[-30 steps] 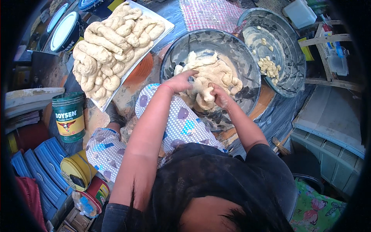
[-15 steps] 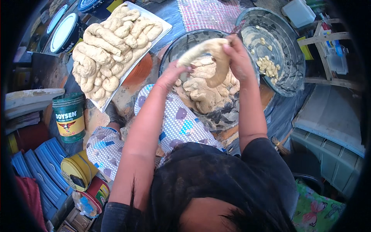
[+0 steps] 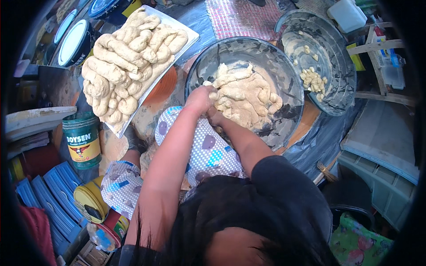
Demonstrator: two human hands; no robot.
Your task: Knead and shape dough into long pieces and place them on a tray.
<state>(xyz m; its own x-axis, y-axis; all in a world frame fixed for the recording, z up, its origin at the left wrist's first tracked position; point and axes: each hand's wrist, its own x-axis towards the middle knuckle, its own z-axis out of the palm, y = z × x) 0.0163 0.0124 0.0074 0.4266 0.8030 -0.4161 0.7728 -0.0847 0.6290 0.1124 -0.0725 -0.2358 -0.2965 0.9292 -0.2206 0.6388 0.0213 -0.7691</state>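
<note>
A wide dark basin [image 3: 290,71] holds a heap of pale, dough-like ropes [image 3: 244,99] dusted with tan powder. At the basin's left side my left hand [image 3: 200,99] is closed round a pale dough-like piece, whose ends show past the fingers. My right hand [image 3: 215,116] is close beside it, lower and to the right; its fingers are mostly hidden, so its grip does not show. To the left, a white tray [image 3: 188,37] is piled with thick, twisted ropes [image 3: 115,53] of the same pale stuff.
A second dark basin [image 3: 344,73] at the right holds small pale lumps [image 3: 313,80]. An orange round thing [image 3: 163,84] sits under the tray's edge. A green bucket [image 3: 82,139] and a yellow pail [image 3: 91,199] stand left; a woven mat [image 3: 239,20] lies at the back.
Both hands have dropped from above the basin to its left side, and the right hand has crossed over close to the left. The ring-like rope held up between them is no longer raised.
</note>
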